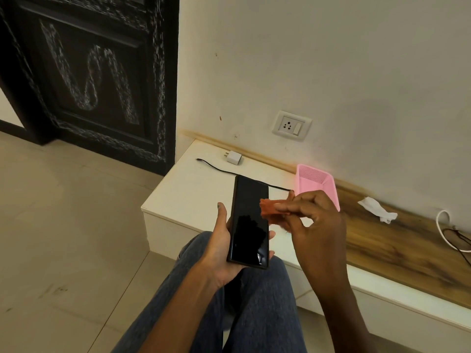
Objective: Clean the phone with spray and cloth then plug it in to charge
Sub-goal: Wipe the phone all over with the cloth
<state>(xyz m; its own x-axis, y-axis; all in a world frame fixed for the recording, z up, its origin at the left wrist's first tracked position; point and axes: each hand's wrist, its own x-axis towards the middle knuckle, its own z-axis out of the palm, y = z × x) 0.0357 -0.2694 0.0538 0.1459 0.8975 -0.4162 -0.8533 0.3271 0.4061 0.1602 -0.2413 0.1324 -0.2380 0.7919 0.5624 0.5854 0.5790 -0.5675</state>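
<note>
Left hand [221, 247] cradling, thumb up; right hand [316, 220] pinching.

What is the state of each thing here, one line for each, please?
phone: screen dark, held in the left hand
cloth: bunched, pinched by the right hand at the screen
charger: unplugged, lying on the white shelf
cable: loose on the shelf
wall socket: nothing plugged in
pink basket: upright
door: closed

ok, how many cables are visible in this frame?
3. A black charger cable lies on the white cabinet top behind the phone; a white cable and a thin dark cable lie at the right edge, both cut off.
</note>
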